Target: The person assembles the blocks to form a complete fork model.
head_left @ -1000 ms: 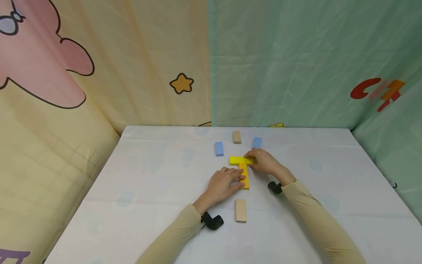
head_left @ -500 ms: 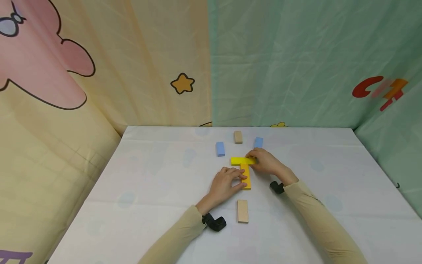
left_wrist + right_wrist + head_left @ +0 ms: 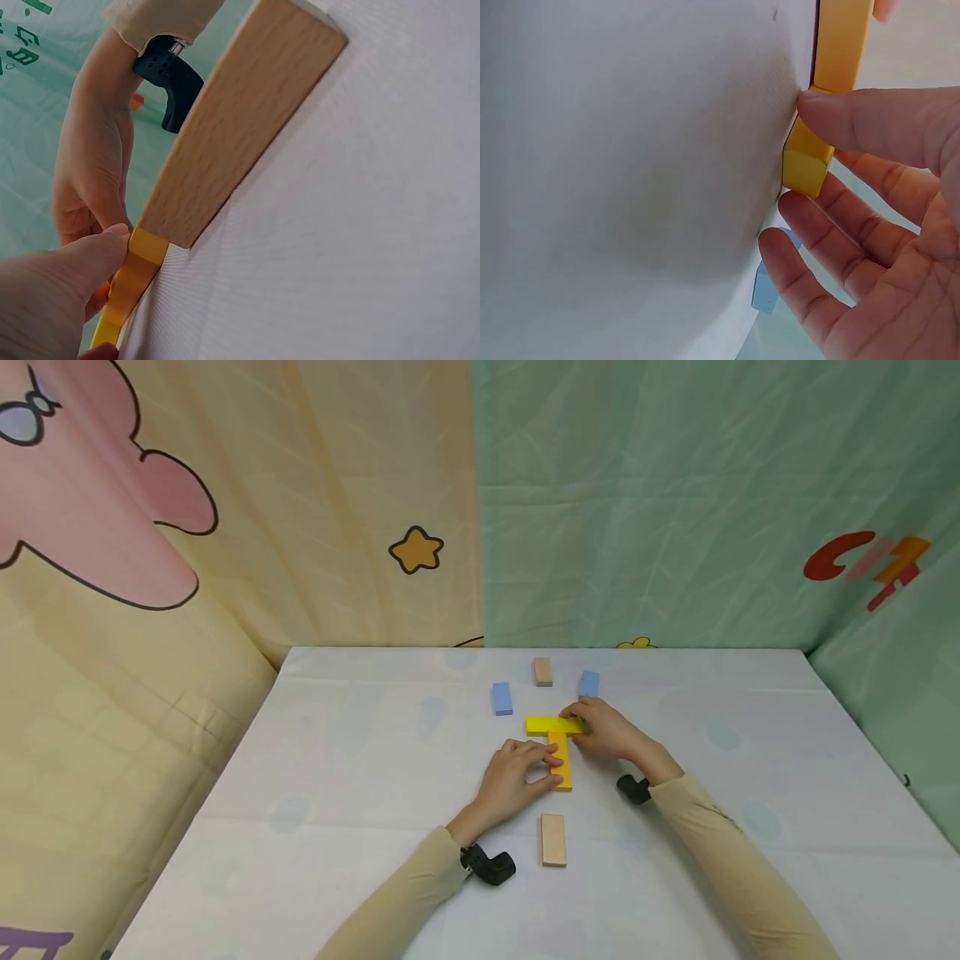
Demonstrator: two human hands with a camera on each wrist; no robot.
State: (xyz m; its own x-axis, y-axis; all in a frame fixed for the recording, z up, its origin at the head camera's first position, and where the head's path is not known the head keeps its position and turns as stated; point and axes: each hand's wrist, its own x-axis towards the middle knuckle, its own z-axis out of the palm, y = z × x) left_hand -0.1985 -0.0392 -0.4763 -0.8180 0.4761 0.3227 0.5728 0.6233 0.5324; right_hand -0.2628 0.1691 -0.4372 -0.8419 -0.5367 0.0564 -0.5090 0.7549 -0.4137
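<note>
Two flat blocks form a T in the middle of the table: a bright yellow block (image 3: 542, 725) as the crossbar and an orange-yellow block (image 3: 558, 742) as the stem toward the person. My left hand (image 3: 510, 781) pinches the stem block from the left, thumb near its close end and fingertips on top. The right hand (image 3: 607, 729) holds the crossbar's right end between thumb and fingers. In the right wrist view, the thumb lies along the near side of the yellow block (image 3: 804, 169), which meets the stem block (image 3: 842, 45).
A plain wooden block (image 3: 553, 841) lies in front of the T, and another wooden block (image 3: 543, 672) lies behind it. One blue block (image 3: 502, 698) is at the back left; a second blue block (image 3: 590, 682) sits just beyond the right hand. Printed curtains (image 3: 600, 510) stand behind the white table (image 3: 360, 760).
The head view shifts very slightly, so everything appears a little farther right. Both hands keep their places on the two yellow blocks.
</note>
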